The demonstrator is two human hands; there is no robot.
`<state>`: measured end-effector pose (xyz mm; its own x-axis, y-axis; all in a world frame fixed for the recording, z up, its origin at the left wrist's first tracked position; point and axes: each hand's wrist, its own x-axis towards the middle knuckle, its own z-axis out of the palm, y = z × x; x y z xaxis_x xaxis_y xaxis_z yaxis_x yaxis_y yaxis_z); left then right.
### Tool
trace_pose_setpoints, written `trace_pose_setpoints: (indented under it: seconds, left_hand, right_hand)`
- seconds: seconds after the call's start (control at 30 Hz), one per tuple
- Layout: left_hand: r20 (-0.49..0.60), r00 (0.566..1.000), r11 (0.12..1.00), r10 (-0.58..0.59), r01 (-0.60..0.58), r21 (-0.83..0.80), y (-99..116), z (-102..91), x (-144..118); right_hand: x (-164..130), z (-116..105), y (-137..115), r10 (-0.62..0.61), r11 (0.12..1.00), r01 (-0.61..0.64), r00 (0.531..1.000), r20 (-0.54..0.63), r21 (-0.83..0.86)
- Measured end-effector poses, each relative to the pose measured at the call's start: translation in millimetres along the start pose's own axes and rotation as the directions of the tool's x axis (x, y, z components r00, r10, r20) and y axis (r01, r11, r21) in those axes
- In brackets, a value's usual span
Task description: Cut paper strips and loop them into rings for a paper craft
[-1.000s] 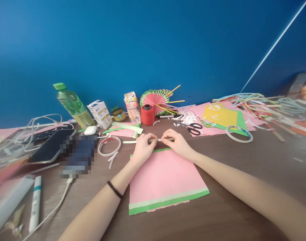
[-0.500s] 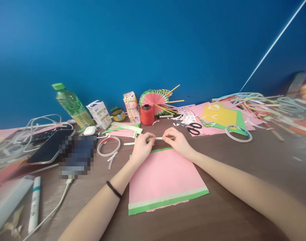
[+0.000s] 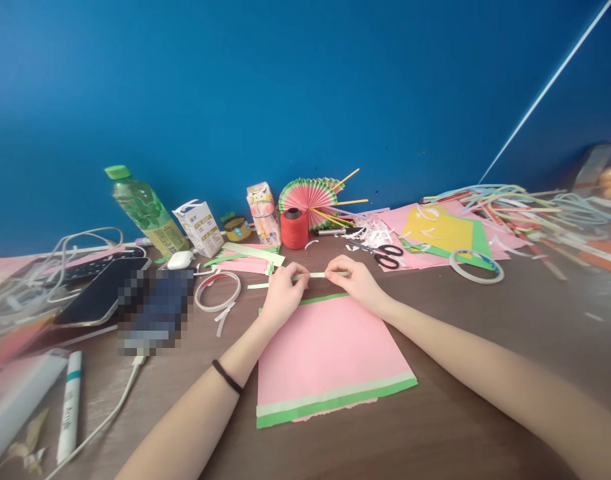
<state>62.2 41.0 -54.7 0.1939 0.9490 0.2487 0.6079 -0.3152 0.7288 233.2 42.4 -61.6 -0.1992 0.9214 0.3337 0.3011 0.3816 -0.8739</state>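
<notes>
My left hand (image 3: 281, 296) and my right hand (image 3: 356, 279) pinch the two ends of a thin pale-green paper strip (image 3: 316, 275), held level just above the far edge of a pink paper sheet (image 3: 325, 350). That sheet lies flat on the brown table (image 3: 485, 347), with green bands along its near and far edges. A black band circles my left wrist.
Scissors (image 3: 388, 255), a tape ring (image 3: 475, 267), a red thread spool (image 3: 294, 229) and a paper fan (image 3: 308, 195) lie beyond my hands. A bottle (image 3: 144, 211), cartons, phones, cables and a marker (image 3: 69, 407) crowd the left. Coloured sheets and strips cover the right.
My hands have drawn slightly apart along the strip, showing more of it between them. The view shifted a little.
</notes>
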Motion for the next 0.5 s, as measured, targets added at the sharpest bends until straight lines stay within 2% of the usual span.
trace_pose_setpoints:
  seconds: [0.27,0.5]
  left_hand:
    - [0.092,0.996,1.000,0.000,0.003,-0.031,2,-10.6,6]
    - [0.170,0.983,0.995,-0.077,0.087,-0.052,7,-23.3,7]
  right_hand:
    - [1,-2,2,0.027,0.999,-0.027,0.999,0.018,0.040]
    - [-1,-1,0,0.026,0.999,-0.025,0.999,-0.044,0.036]
